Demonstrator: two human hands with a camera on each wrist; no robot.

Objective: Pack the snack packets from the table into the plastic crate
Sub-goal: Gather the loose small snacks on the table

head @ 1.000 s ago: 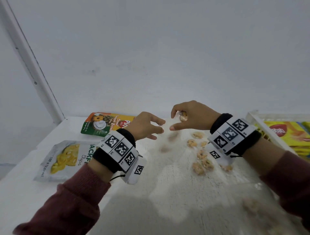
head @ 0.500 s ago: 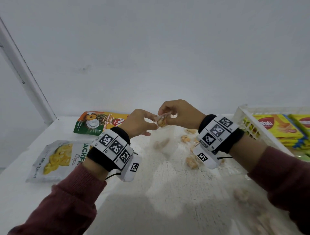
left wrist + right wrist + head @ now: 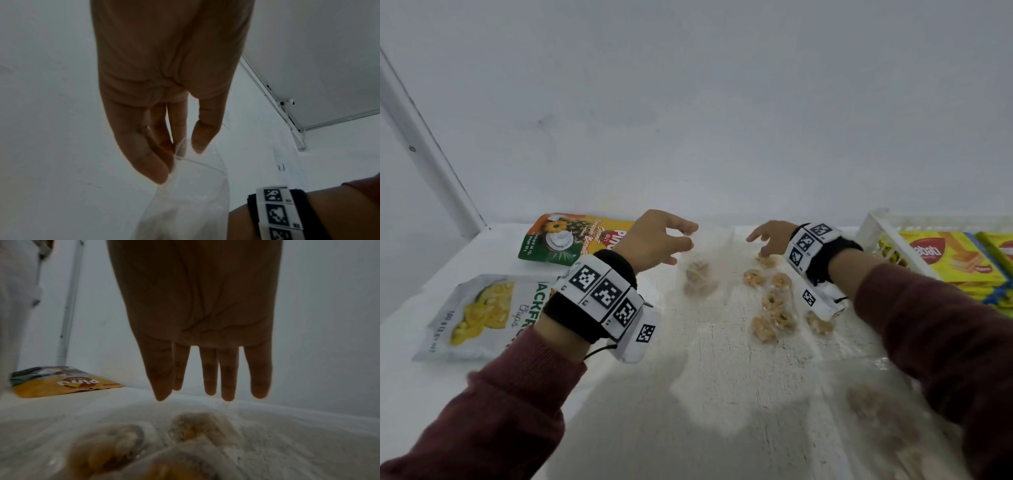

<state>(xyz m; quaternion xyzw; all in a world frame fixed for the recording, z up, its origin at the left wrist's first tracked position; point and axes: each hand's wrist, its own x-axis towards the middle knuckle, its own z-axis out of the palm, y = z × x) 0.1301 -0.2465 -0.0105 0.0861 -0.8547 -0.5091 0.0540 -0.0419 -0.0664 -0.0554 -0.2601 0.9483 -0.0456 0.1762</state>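
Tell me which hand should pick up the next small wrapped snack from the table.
Right. The right hand hangs open just above the loose wrapped snacks, fingers straight and free. The left hand already pinches the clear bag.

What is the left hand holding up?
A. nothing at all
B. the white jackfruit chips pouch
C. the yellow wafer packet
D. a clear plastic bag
D. The left hand pinches the top edge of a clear plastic bag with small brown snacks inside, and the left wrist view shows the fingertips closed on the clear film.
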